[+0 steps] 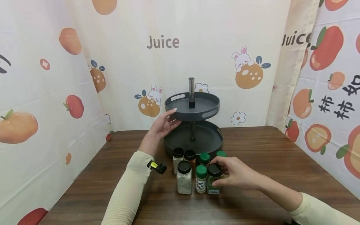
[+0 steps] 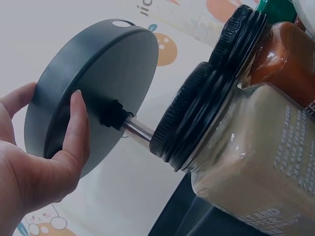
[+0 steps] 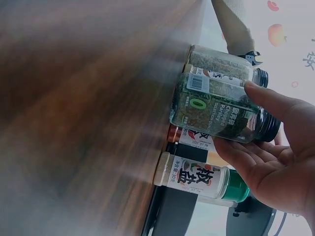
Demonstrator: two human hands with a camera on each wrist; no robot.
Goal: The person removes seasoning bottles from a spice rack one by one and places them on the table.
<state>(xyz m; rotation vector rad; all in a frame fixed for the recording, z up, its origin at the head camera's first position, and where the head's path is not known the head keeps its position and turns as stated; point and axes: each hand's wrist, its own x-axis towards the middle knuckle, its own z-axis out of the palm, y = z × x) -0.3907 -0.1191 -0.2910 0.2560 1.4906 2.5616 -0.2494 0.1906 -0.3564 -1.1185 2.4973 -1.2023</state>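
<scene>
My left hand (image 1: 165, 123) holds the rim of the upper tray (image 1: 194, 116) of a dark grey two-tier stand, with fingers against its outer wall and underside in the left wrist view. Beneath lies the wider lower tray (image 1: 174, 145). In front of the stand, my right hand (image 1: 236, 172) grips a square glass jar of chopped parsley (image 3: 211, 105) with a black lid, thumb on the near side and fingers behind. Left of that jar stand a small green-capped shaker (image 1: 201, 184) and a black-lidded jar of greyish seasoning (image 1: 184, 184).
Behind the front row are a black-lidded jar of pale powder (image 2: 256, 142), a black-lidded jar of orange-red powder (image 2: 283, 61) and two green-capped shakers, one (image 3: 197, 177) beside my right fingers. All stand on a dark wooden table (image 1: 253, 150) with fruit-printed curtains (image 1: 219, 40) around it.
</scene>
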